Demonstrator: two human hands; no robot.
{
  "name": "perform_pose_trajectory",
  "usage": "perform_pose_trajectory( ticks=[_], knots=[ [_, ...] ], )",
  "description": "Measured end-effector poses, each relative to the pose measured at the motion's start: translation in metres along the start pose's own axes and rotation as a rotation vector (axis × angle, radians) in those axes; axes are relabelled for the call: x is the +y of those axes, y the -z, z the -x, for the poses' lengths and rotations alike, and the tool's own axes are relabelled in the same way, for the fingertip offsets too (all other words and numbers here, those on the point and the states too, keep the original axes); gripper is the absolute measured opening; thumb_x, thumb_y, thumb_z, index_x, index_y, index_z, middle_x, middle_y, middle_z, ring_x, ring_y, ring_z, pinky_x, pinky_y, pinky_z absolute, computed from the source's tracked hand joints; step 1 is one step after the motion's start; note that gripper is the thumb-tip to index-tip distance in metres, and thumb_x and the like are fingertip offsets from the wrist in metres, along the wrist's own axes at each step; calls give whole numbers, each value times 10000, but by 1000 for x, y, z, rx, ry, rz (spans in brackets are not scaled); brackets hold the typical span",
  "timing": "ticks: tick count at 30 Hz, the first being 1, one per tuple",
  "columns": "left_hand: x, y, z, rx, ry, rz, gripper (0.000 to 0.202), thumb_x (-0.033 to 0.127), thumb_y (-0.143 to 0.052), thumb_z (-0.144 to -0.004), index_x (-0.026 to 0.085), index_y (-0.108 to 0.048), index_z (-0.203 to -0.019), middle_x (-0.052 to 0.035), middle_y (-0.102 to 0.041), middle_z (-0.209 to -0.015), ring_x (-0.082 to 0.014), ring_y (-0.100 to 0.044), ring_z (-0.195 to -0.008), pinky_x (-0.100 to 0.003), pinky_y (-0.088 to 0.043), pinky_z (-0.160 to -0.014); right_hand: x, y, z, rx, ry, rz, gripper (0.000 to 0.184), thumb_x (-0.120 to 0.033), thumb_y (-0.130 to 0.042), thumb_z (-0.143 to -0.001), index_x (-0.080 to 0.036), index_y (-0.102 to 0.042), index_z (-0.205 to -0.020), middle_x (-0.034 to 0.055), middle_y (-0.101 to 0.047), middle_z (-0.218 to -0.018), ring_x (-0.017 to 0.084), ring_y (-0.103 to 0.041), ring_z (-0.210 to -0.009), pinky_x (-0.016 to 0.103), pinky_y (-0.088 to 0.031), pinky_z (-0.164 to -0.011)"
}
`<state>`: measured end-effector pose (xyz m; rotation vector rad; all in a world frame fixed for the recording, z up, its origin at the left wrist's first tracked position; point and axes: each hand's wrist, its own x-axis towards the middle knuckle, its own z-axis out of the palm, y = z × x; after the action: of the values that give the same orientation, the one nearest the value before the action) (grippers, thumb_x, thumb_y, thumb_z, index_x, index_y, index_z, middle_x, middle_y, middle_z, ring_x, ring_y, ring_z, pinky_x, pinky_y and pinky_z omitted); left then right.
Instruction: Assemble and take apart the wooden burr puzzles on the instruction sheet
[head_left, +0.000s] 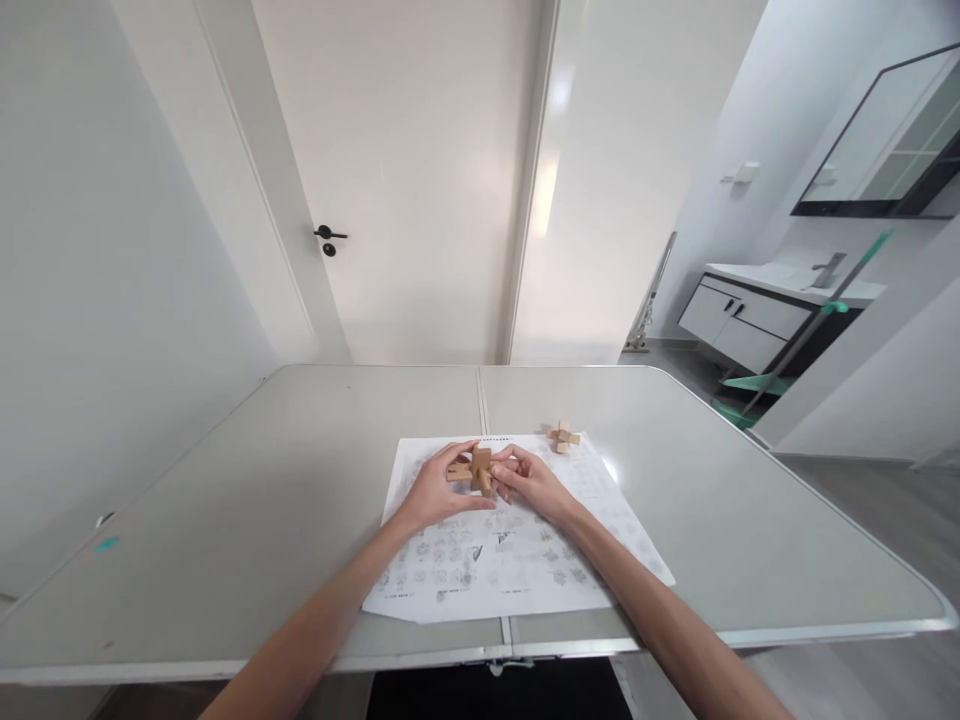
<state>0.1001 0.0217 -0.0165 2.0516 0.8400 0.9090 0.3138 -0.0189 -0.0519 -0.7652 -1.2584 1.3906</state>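
Between my two hands, above a printed paper sheet, is a wooden burr puzzle (481, 468) of interlocking light-brown bars. My left hand (436, 490) curves around its left side, thumb below and fingers above, closed on it. The fingertips of my right hand (526, 480) pinch the puzzle's right side; the exact piece under them is partly hidden. A second wooden puzzle (562, 436), cross-shaped, rests at the sheet's upper right corner, apart from both hands. The paper sheet (517, 590) carries rows of small printed diagrams and lies beneath my hands.
The pale folding table (315, 470) has a metal edge and a centre seam. Behind it stands a white door (420, 180) with a black handle. At right are a washbasin cabinet (750, 310), a mirror (885, 130) and a green-and-grey long-handled tool (817, 320).
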Motion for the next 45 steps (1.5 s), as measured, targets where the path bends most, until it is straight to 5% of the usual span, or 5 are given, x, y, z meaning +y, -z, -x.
perform_pose_trajectory(
  ticks=[9,18,23,27,45],
  knots=[
    [0,2,-3,-45,95,229,704,408,-965,-647,229,-690,-1269,-122,-753,-1268,-314,-756,-1071,-506,-586,-1014,-3,-3,-1,59,13,-20,427,-569,-817,-850,-213,-615,-973,10,-723,-800,113,-561,-563,268,-440,-564],
    [0,0,-3,10,88,303,380,481,-851,-776,186,-785,-1006,-132,-340,-1694,-195,-767,-839,-413,-689,-752,0,-1,-6,246,54,-40,486,-581,-880,-758,-215,-603,-918,4,-710,-773,129,-577,-604,289,-478,-612],
    [-18,10,-10,175,82,51,403,552,-645,-925,182,-752,-1045,-120,-745,-1243,-225,-756,-903,-349,-650,-789,1,8,-6,349,56,-59,462,-574,-862,-780,-219,-616,-944,9,-713,-796,136,-583,-635,286,-465,-614],
    [-32,26,-13,238,105,-148,327,496,-616,-937,208,-765,-984,-65,-782,-893,-244,-716,-848,-365,-596,-816,-1,9,-5,370,45,-65,472,-584,-866,-765,-215,-630,-939,10,-710,-790,140,-579,-629,288,-457,-603],
    [-53,45,-8,409,91,-466,295,464,-635,-912,203,-773,-918,-182,-702,-1050,-397,-559,-1132,-556,-383,-1060,-4,2,-2,206,28,-28,451,-573,-835,-822,-216,-596,-962,1,-706,-801,114,-521,-587,278,-421,-599]
  ],
)
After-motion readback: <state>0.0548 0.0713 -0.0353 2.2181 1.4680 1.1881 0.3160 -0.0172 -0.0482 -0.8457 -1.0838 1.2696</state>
